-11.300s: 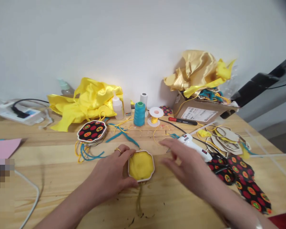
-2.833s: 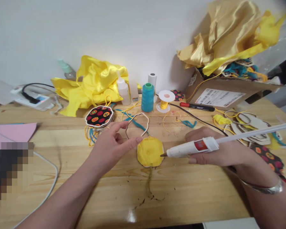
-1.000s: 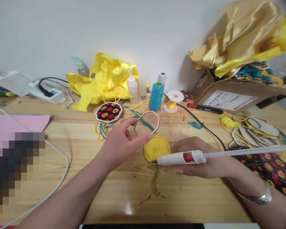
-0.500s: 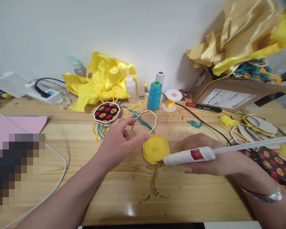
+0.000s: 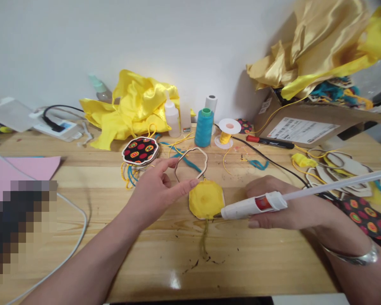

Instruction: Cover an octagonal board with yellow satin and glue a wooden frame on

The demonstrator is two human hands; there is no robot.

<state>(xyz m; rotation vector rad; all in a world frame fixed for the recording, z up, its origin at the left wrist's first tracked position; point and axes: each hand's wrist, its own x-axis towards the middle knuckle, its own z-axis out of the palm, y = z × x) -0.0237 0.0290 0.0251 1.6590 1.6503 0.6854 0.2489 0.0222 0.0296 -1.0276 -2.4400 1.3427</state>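
A yellow padded fabric piece point(image 5: 205, 198) with a tassel point(image 5: 204, 237) lies on the wooden table point(image 5: 260, 258). My left hand point(image 5: 155, 192) pinches a thin wooden outline frame point(image 5: 191, 164) just above and left of the piece, lifted at a tilt. My right hand point(image 5: 292, 205) grips a white glue gun point(image 5: 254, 205) with a long clear glue stick point(image 5: 336, 184) out the back. Its nozzle touches the lower right edge of the yellow piece.
A stack of black patterned pieces point(image 5: 140, 151) with cords, a teal thread cone point(image 5: 203, 127), a small yellow spool point(image 5: 226, 134), bottles point(image 5: 171, 120) and yellow satin point(image 5: 133, 108) stand behind. A cardboard box point(image 5: 305, 123) and loose frames point(image 5: 336, 167) are right; pink paper point(image 5: 22, 167) and a cable point(image 5: 76, 228) left.
The glue gun's nozzle has slid right and down along the yellow piece's edge over the last second. My left hand keeps the wooden frame lifted in about the same place.
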